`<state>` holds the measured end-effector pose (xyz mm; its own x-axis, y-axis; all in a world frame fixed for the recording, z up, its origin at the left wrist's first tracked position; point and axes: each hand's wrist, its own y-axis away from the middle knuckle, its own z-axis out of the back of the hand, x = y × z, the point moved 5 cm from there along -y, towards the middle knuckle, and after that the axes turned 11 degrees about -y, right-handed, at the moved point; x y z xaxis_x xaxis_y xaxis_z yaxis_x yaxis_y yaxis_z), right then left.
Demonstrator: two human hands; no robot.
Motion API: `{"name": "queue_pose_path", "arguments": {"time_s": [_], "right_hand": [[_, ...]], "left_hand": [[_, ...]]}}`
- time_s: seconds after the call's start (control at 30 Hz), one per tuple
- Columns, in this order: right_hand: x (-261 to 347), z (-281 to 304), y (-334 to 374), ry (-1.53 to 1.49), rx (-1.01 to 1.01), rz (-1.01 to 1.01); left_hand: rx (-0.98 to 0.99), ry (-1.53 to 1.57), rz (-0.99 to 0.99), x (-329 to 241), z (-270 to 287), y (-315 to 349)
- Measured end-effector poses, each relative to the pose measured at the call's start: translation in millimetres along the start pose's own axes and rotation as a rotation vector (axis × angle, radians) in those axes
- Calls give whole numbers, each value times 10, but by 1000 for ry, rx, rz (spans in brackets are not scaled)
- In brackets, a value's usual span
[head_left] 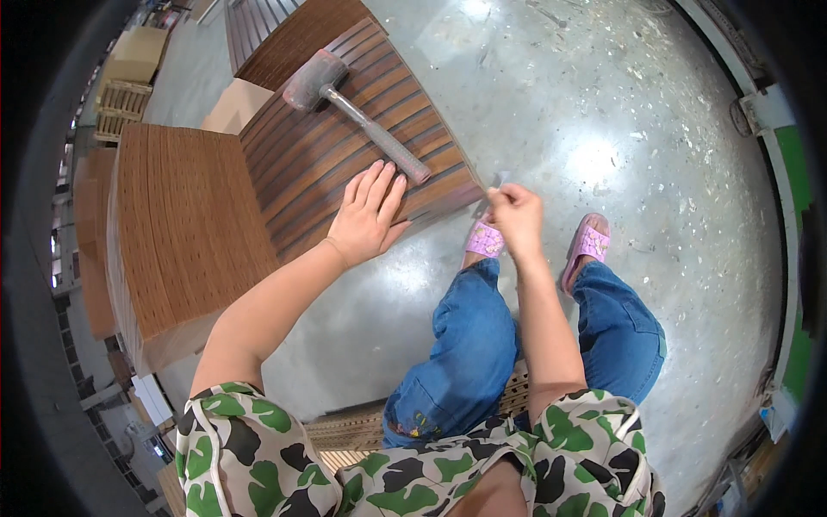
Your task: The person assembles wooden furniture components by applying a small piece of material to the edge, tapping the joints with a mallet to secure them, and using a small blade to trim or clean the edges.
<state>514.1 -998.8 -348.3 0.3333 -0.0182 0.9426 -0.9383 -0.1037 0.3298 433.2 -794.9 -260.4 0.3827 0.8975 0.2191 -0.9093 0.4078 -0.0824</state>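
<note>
My left hand (363,215) lies flat, fingers stretched, on the near edge of a stack of brown panels with dark stripes (297,189). Its fingertips are close beside the handle of a mallet (366,125). The mallet rests on the top panel, its thick dark head toward the far left. Just off the right corner of the stack, my right hand (517,220) is closed in a pinch. Something small, pale and greyish shows at its fingertips, too small and blurred to name.
A tall stack of brown boards (185,233), partly wrapped in clear film, stands at the left. Another striped panel stack (293,39) is beyond. A cardboard piece (237,105) lies between stacks. My feet, in pink slippers (590,237), are on the speckled grey floor (672,284).
</note>
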Motion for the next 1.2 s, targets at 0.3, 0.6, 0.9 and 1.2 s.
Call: {"name": "queue_pose_path", "arguments": {"time_s": [0.3,0.6,0.9,1.2], "right_hand": [[474,-19,10,-677,270,-22],[-276,-251,-215,-785,335,-87],[-2226,-211,-653,-694,111,-304],[-2393,121,-978,-276,-77,-36]], "left_hand": [[12,-32,-11,51,19,3],[34,-37,-31,62,-91,6],[159,-29,-16,80,-118,72],[147,-2,-21,75,-220,86]]}}
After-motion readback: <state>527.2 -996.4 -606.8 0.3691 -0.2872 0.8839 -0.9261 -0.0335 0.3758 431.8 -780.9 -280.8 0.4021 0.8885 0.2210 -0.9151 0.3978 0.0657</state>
